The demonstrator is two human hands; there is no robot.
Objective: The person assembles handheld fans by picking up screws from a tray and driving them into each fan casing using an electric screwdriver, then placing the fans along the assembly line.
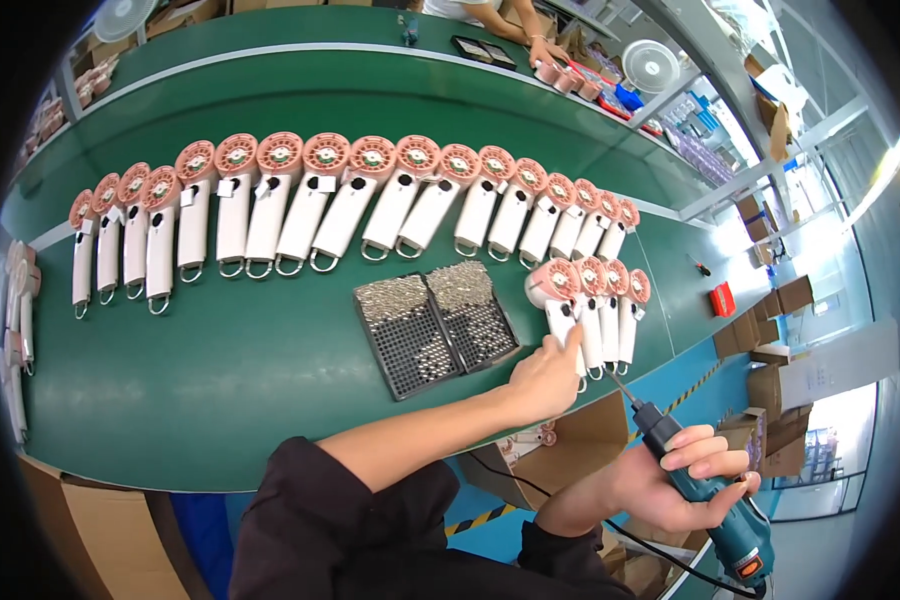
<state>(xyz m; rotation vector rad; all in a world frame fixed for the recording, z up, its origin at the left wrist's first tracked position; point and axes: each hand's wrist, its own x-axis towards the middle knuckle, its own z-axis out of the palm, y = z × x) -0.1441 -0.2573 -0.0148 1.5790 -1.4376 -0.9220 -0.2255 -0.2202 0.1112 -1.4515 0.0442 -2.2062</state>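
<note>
My left hand (545, 385) is closed at the handle of a pink-and-white handheld fan (554, 283), the leftmost of a short row at the right. Its index finger lies along the handle; the thumb and the undersides of the other fingers are hidden. In my right hand (685, 485) is a teal electric screwdriver (740, 540), its bit (622, 388) pointing up and left toward the lower ends of the fans. Left of this group sits a black two-part screw tray (395, 355) with many small silver screws heaped and slotted in its grid.
A long row of similar fans (327, 155) lies across the green table (220, 380). At the far bench, a person's hands (545, 50) touch pink parts. Cardboard boxes (595, 440) stand below the table edge. A red container (722, 299) and a small screwdriver (703, 268) lie at the right.
</note>
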